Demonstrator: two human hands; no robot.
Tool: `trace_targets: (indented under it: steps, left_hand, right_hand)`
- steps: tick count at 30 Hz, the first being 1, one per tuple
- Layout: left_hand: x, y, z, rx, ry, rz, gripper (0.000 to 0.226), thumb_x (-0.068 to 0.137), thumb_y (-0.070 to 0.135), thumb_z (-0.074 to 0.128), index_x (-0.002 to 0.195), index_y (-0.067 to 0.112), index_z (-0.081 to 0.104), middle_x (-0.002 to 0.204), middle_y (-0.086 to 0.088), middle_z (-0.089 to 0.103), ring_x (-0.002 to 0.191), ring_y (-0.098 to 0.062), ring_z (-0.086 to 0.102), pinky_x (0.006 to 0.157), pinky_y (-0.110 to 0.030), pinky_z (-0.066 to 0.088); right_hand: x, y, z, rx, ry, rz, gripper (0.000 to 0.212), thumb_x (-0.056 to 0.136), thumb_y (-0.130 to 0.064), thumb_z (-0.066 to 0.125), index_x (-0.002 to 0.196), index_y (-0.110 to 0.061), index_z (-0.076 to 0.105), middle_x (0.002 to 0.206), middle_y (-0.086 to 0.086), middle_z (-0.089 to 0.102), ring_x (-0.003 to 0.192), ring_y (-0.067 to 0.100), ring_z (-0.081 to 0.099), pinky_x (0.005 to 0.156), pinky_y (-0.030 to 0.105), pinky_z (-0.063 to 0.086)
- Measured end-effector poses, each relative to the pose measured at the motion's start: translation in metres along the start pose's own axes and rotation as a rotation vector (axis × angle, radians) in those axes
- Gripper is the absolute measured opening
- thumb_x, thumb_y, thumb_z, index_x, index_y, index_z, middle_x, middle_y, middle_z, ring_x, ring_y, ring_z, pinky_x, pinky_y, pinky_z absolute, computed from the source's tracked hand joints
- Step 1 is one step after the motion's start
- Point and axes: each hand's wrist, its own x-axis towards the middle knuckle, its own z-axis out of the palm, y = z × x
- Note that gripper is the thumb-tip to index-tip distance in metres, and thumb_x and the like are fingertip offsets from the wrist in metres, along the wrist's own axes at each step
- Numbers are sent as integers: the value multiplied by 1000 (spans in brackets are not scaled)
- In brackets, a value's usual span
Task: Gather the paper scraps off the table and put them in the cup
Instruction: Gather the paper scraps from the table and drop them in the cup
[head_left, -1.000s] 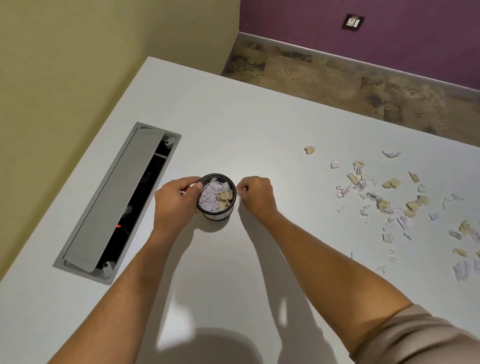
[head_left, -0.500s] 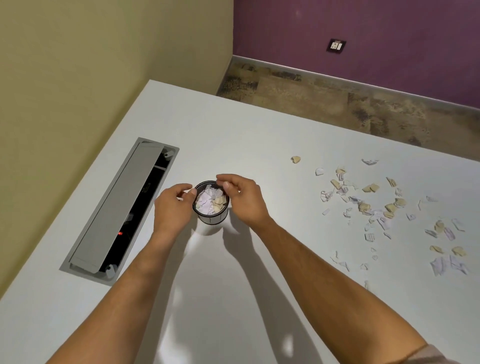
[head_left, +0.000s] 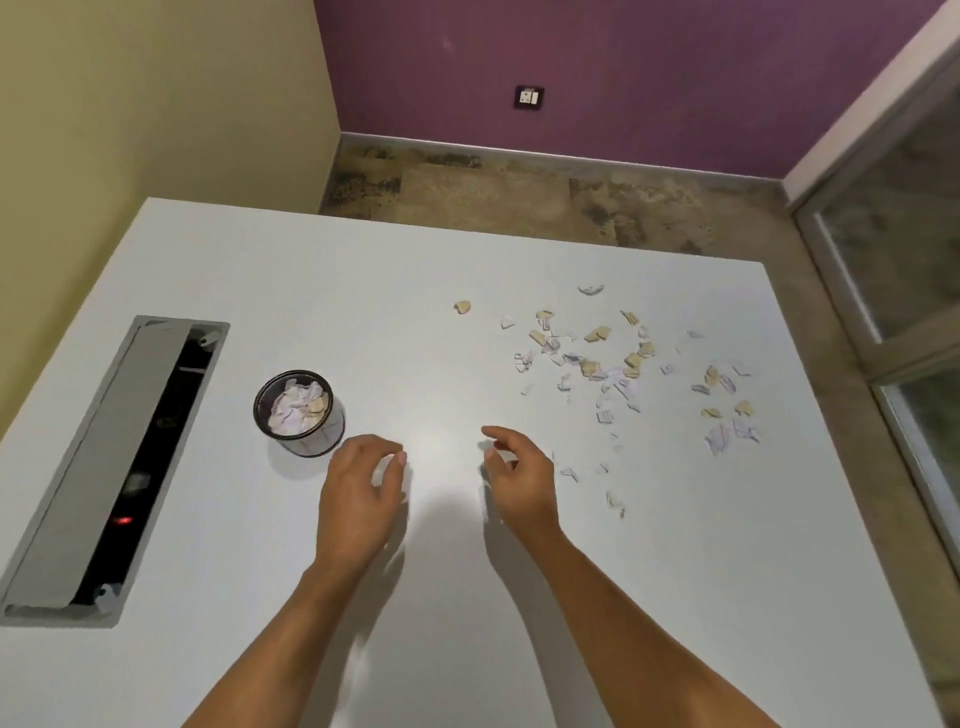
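The scattered white and tan paper scraps (head_left: 613, 358) lie on the white table (head_left: 363, 291), right of and beyond both hands. The right hand (head_left: 519, 480) is nearer, its fingers (head_left: 496, 434) loosely curled and holding nothing. The left hand (head_left: 358, 491), likewise slack and holding nothing, sits just beside the dark round cup (head_left: 300, 413).

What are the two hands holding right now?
Nothing. The left hand and right hand hover over the table with loosely curled, empty fingers. No grip on the cup, which stands apart.

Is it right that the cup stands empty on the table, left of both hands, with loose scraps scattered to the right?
Not quite: the head view shows the cup already holding paper scraps, not empty. It does stand on the table, left of the left hand and right hand, with loose scraps scattered to the right.
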Motion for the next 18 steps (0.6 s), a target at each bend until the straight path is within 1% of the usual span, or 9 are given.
trace_targets:
  steps: [3, 5, 7, 10, 11, 12, 15, 17, 18]
  left_hand:
    - [-16, 9, 32, -7, -128, -37, 17, 94, 22, 62, 109, 17, 69, 119, 5, 60, 117, -16, 54, 96, -22, 39]
    - [-25, 16, 54, -3, -217, -48, 26, 95, 25, 59, 119, 17, 66, 134, 3, 55, 127, -15, 48, 102, -22, 35]
    - [-33, 22, 73, 36, -292, -22, 33, 98, 26, 54, 129, 16, 61, 144, 1, 48, 138, -16, 39, 112, -28, 31]
    - [-41, 28, 103, 99, -378, 30, 42, 100, 29, 48, 140, 16, 51, 155, -3, 36, 148, -20, 22, 119, -35, 19]
    - [-44, 29, 112, 122, -415, 25, 46, 101, 31, 45, 145, 17, 45, 158, -3, 29, 150, -21, 15, 120, -38, 15]
    - [-46, 29, 120, 144, -454, 13, 50, 102, 35, 42, 149, 19, 37, 161, -3, 21, 151, -22, 8, 121, -41, 10]
    - [-55, 31, 146, 254, -506, -2, 63, 101, 47, 32, 155, 16, 19, 163, -9, 7, 151, -28, -2, 121, -48, 5]
    - [-65, 34, 161, 374, -485, 6, 74, 98, 57, 23, 155, 12, 12, 163, -14, 2, 150, -32, -3, 120, -50, 4]
    - [-71, 37, 169, 425, -466, 7, 79, 96, 61, 18, 155, 9, 10, 162, -17, 1, 150, -34, -4, 119, -50, 2]
  right_hand:
    - [-12, 28, -44, -36, 98, 18, 26, 93, -5, 55, 114, -14, 67, 115, -1, 67, 109, 18, 63, 97, 42, 50]
    - [-16, 47, -73, -78, 158, 46, 28, 92, -5, 56, 117, -15, 66, 119, -2, 66, 114, 15, 59, 103, 40, 46]
    - [-18, 63, -97, -124, 198, 66, 30, 92, -8, 56, 119, -15, 65, 123, -4, 64, 119, 15, 56, 107, 38, 43]
    - [-21, 89, -134, -240, 241, 80, 32, 93, -13, 57, 124, -16, 64, 129, -9, 60, 126, 14, 51, 110, 25, 36]
    - [-21, 97, -146, -313, 255, 67, 34, 93, -14, 58, 127, -14, 63, 133, -6, 59, 130, 15, 48, 110, 22, 33]
    - [-21, 105, -156, -391, 258, 44, 37, 94, -16, 59, 130, -11, 61, 138, -1, 57, 133, 17, 46, 111, 24, 31]
    - [-19, 128, -186, -513, 232, 62, 50, 97, -29, 55, 142, -8, 47, 151, 8, 41, 144, 20, 32, 118, 35, 26]
    - [-19, 142, -200, -595, 197, 109, 63, 99, -44, 45, 151, -11, 30, 160, 6, 23, 149, 20, 16, 121, 35, 17]
    - [-20, 150, -206, -659, 160, 129, 70, 98, -52, 36, 154, -12, 20, 163, 5, 14, 150, 19, 8, 122, 35, 11]
